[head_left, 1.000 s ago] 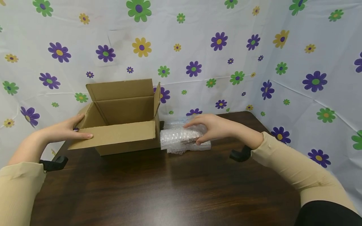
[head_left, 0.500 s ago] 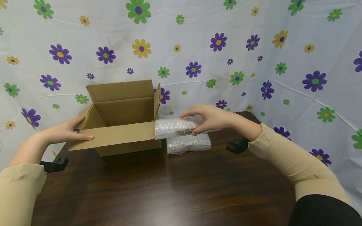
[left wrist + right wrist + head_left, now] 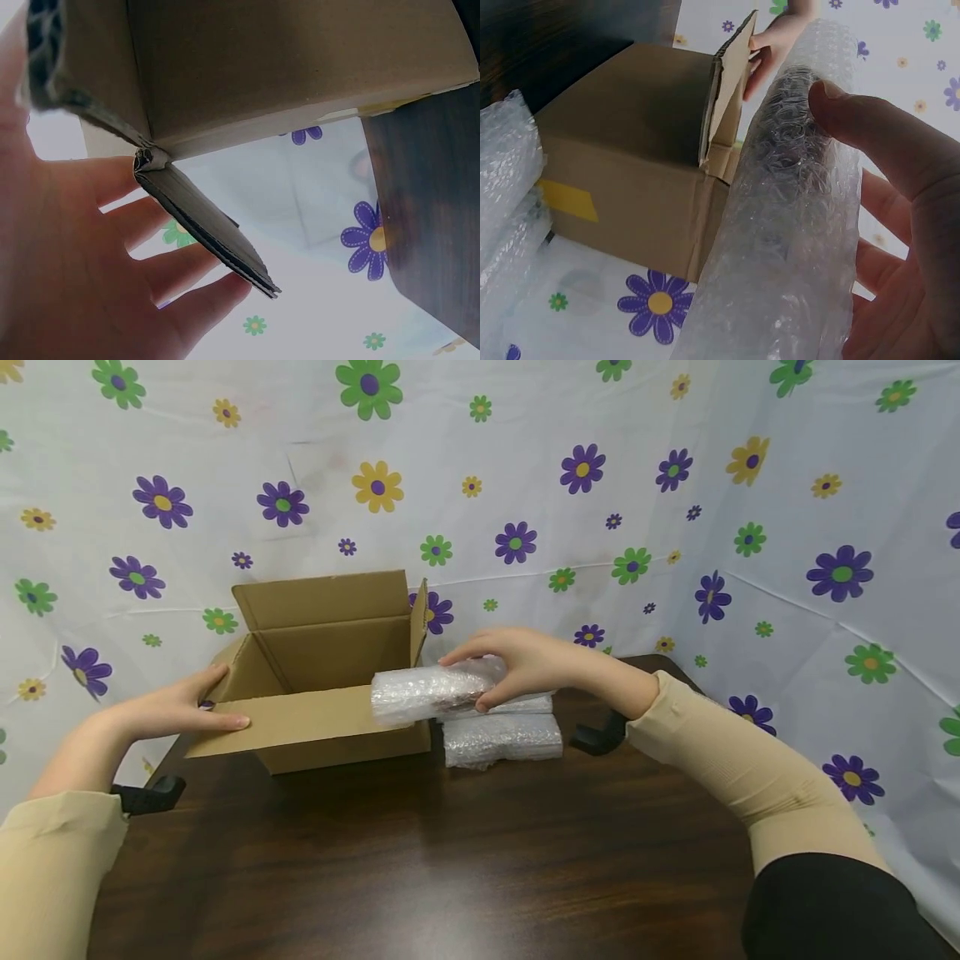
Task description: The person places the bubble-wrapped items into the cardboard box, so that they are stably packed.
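Note:
My left hand (image 3: 168, 706) holds the near left corner of an open cardboard box (image 3: 341, 756), its thumb lying on the front flap (image 3: 300, 718). In the left wrist view its fingers (image 3: 187, 274) spread along a side flap (image 3: 210, 217). My right hand (image 3: 532, 660) grips a roll wrapped in bubble wrap (image 3: 408, 693), held above the table with its left end over the front flap's right end. Something dark shows through the wrap in the right wrist view; its kind is hidden. More bubble-wrapped bundles (image 3: 502, 743) lie right of the box.
The dark wooden table (image 3: 420, 877) bears the box and bundles. A flowered cloth (image 3: 480, 485) hangs behind and to the right. The box's back flap (image 3: 326, 602) stands up, and its right flap (image 3: 417, 618) is raised. Yellow tape (image 3: 570, 199) marks the box's side.
My right hand has lifted the bubble-wrapped roll off the other bundles and carried it left, to the box's front flap. My left hand has stayed on the box corner.

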Demonstrator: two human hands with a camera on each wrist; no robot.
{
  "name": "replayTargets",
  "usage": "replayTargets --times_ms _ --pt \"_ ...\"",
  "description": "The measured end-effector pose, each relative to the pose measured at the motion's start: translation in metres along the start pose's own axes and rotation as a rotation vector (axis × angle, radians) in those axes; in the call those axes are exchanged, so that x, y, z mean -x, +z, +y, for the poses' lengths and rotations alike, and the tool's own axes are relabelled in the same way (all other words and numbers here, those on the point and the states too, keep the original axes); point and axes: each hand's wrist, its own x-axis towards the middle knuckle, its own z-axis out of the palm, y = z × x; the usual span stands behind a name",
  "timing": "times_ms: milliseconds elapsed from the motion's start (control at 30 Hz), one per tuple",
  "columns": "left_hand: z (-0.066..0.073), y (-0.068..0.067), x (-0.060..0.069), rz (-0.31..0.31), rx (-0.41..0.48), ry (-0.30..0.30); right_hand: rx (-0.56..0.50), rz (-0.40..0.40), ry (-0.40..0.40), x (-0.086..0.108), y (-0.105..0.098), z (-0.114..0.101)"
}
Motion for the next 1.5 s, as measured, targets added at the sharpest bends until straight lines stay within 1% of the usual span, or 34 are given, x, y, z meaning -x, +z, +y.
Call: replayTargets --times_ms 267,467,600,700,867,1133,1233,1367,1500 --pt "0.000 0.001 0.001 0.006 0.002 0.007 0.011 -0.020 -0.035 -0.027 0.001 -0.009" --pt "-0.001 0.001 0.001 0.009 0.004 0.011 -0.019 -0.036 -0.080 -0.046 0.000 -0.018" --pt "-0.001 0.000 0.001 0.016 0.002 0.010 -0.020 -0.050 -0.091 -0.061 -0.002 -0.025" --pt "-0.002 0.000 0.001 0.020 -0.010 -0.001 -0.024 -0.061 -0.072 -0.073 -0.005 -0.030" --pt "-0.003 0.000 0.000 0.020 -0.024 -0.021 -0.059 -0.060 -0.043 -0.096 -0.009 -0.037" --pt "-0.002 0.002 0.001 0.025 -0.005 -0.002 -0.113 -0.066 0.022 -0.134 -0.011 -0.037" --pt "-0.002 0.003 0.000 0.028 0.000 0.005 -0.102 -0.064 0.034 -0.143 -0.012 -0.037" --pt "-0.001 0.004 -0.001 0.028 0.006 0.015 -0.091 -0.084 0.037 -0.152 -0.014 -0.040" --pt "0.001 0.003 -0.001 0.028 0.002 0.008 -0.085 -0.103 0.034 -0.159 -0.019 -0.045"
